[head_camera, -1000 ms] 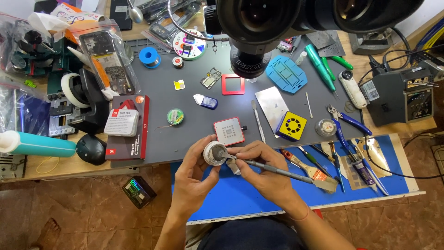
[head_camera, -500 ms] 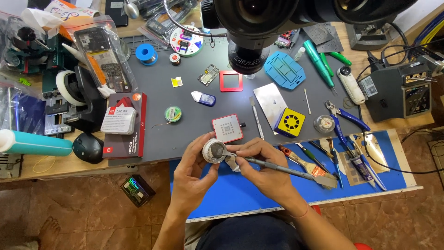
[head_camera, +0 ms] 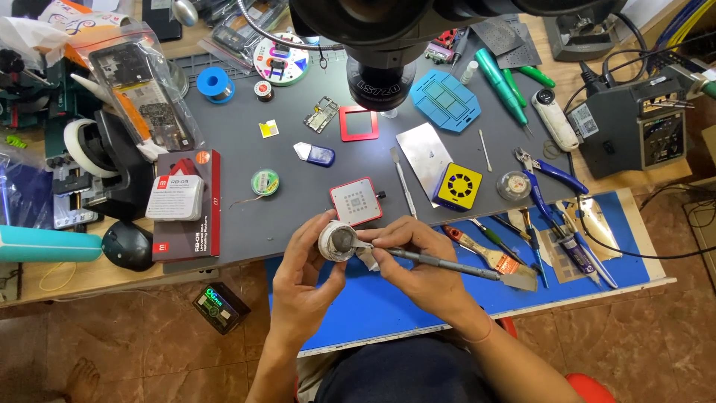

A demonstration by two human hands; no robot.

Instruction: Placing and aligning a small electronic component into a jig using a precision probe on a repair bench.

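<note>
My left hand (head_camera: 304,277) holds a small round white jar (head_camera: 338,240) with grey paste inside, tilted up toward me over the blue mat (head_camera: 373,298). My right hand (head_camera: 425,263) grips a thin metal tool (head_camera: 440,261) like a pen, its tip resting at the jar's rim, with a scrap of white tissue (head_camera: 367,257) pinched under the fingers. Just beyond the jar lies a square red-edged white stencil block (head_camera: 356,201) on the grey work mat (head_camera: 298,157).
A black microscope head (head_camera: 388,45) hangs over the grey mat. Pliers (head_camera: 548,168), brushes and tweezers (head_camera: 522,246) lie at the right. A yellow square fan block (head_camera: 459,186), a red frame (head_camera: 359,123), solder spools and a red box (head_camera: 186,201) surround the hands. A soldering station (head_camera: 634,130) stands far right.
The view has shifted slightly. Both hands stay on the jar and the tool, with the tool tip working at the jar's rim.
</note>
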